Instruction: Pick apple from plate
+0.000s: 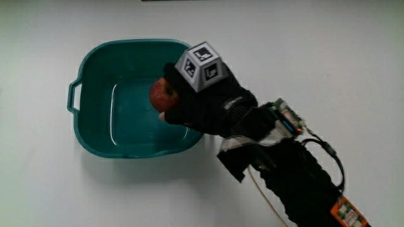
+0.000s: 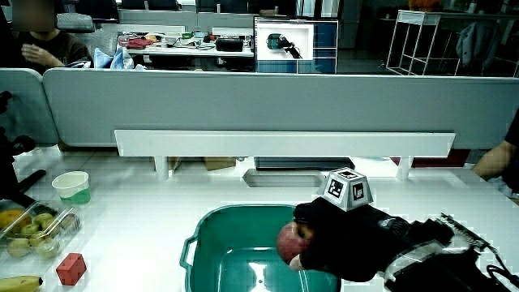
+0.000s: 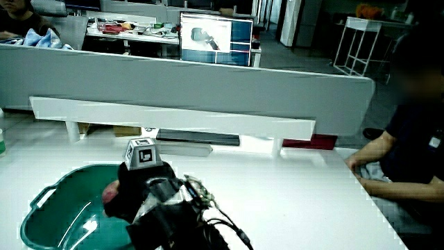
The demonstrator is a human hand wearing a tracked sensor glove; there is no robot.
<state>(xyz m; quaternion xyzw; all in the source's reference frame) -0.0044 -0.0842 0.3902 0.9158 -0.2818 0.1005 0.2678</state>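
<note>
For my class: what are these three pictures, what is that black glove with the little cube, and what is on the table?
All three pictures show one moment. A person's hand in a black glove works at a white table; the patterned cube sits on the glove's back. The main view looks straight down; both side views look across the table toward a low grey partition. A teal tub, rather than a plate, stands on the table. The hand is over the tub, fingers closed around a red apple. In a side view, a cup, a red block and a fruit box lie aside.
</note>
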